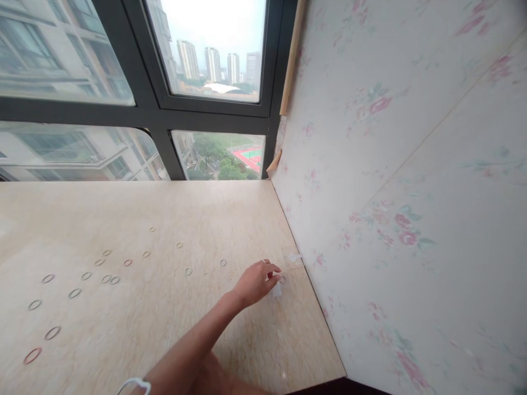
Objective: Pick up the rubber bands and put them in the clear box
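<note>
Reaching in from the lower left, my left hand (258,282) wears a thin ring and bends its thumb and fingers together. The fingertips are over a see-through, thin plastic piece (294,257), apparently a clear bag, lying flat near the wall. Close by the fingertips is a small pale pinkish band (282,280). Below them shows a whitish patch (277,289). What the pinch holds, if anything, is too small to tell. A white loop (138,382) circles my left wrist or forearm. My right hand does not show; other bare skin appears at the bottom, blurred.
Several thin ring-shaped bands, such as a red one (32,355) and a grey one (223,263), lie scattered across the beige marble-look sill (164,340). A floral-papered wall (395,263) rises on the right. Dark-framed windows (218,112) stand at the back.
</note>
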